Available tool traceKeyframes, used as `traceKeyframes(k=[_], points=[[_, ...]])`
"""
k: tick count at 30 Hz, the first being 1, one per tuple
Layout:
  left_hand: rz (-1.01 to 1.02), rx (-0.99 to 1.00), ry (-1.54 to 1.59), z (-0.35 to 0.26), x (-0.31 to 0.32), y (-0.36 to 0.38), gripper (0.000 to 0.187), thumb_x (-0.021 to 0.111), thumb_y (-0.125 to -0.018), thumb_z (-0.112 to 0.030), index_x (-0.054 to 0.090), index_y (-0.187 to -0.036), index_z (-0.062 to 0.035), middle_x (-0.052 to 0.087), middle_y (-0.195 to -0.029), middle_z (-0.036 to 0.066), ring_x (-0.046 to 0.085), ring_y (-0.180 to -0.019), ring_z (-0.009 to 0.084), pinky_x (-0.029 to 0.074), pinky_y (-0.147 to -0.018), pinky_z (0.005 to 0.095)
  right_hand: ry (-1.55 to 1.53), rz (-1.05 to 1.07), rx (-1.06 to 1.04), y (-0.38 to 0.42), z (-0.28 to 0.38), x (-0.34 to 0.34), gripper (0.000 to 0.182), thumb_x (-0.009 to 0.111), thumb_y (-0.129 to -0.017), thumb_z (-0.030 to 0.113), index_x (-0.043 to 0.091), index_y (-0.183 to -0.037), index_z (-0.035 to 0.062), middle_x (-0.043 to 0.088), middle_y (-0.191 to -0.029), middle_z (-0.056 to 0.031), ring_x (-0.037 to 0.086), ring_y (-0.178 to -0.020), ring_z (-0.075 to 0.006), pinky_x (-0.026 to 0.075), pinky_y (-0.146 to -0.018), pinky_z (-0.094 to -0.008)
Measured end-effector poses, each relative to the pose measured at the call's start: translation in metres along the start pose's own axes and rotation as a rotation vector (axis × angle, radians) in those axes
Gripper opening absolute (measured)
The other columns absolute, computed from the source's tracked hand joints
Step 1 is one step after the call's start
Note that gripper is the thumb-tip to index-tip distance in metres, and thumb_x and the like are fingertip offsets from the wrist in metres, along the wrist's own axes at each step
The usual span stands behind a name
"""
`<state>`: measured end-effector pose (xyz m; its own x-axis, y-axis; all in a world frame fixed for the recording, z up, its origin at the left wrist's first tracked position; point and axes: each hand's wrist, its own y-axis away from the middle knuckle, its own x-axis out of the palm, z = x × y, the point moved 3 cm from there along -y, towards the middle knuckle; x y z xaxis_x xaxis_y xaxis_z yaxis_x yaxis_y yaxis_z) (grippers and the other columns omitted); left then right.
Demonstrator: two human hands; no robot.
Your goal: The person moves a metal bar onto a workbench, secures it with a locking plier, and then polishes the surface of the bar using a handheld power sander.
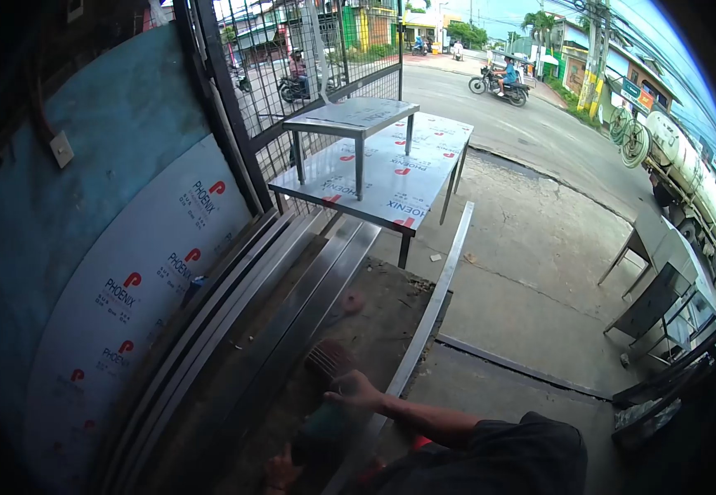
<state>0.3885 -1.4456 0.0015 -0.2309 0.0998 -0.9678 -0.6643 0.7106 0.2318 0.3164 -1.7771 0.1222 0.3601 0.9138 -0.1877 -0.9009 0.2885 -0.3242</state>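
Strong daylight floods the open street at the upper right, washing the road (539,132) pale, while the covered area at the left and bottom sits in dim shade. Glare gleams on the steel table (391,177) and the metal strips (292,280). Fisheye distortion bends straight lines, and a black vignette rings the corners. The right hand (356,389) and the grinder (325,412) are motion-blurred.

Steel bars (292,289) left, long rail (436,289) right, bare floor (374,305) between
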Motion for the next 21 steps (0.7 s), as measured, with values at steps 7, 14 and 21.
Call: traceKeyframes(k=[7, 14, 21], points=[[-0.163, -0.008, -0.074, -0.016, -0.075, 0.043, 0.081, 0.082, -0.061, -0.051, 0.056, -0.127, -0.0117, 0.069, -0.077, 0.018, 0.069, -0.069, 0.0360, 0.056, -0.064, 0.0488, -0.119, 0.021, 0.016, -0.024, 0.047, -0.026, 0.034, 0.067, -0.086, 0.023, 0.052, -0.065, 0.0000, 0.045, -0.053, -0.0050, 0.040, -0.051, -0.0093, 0.033, -0.048, -0.0322], [-0.156, -0.263, -0.039, -0.129, -0.212, 0.087, 0.085, 0.070, -0.066, -0.067, 0.056, -0.132, -0.0145, 0.068, -0.080, 0.013, 0.068, -0.072, 0.0325, 0.053, -0.066, 0.0475, -0.287, 0.155, -0.071, -0.032, 0.109, -0.076, 0.021, 0.071, -0.083, 0.015, 0.062, -0.070, 0.0013, 0.054, -0.056, -0.0085, 0.054, -0.052, -0.0145, 0.042, -0.053, -0.0297], [-0.438, -0.173, -0.442, -0.180, -0.240, 0.117, 0.064, 0.074, -0.063, -0.030, 0.063, -0.124, -0.0098, 0.068, -0.090, 0.014, 0.067, -0.076, 0.0299, 0.053, -0.070, 0.0435, -0.291, -0.060, -0.451, -0.019, 0.157, -0.126, 0.021, 0.077, -0.080, 0.009, 0.059, -0.091, 0.0039, 0.064, -0.083, -0.0082, 0.061, -0.074, -0.0176, 0.047, -0.068, -0.0321]])
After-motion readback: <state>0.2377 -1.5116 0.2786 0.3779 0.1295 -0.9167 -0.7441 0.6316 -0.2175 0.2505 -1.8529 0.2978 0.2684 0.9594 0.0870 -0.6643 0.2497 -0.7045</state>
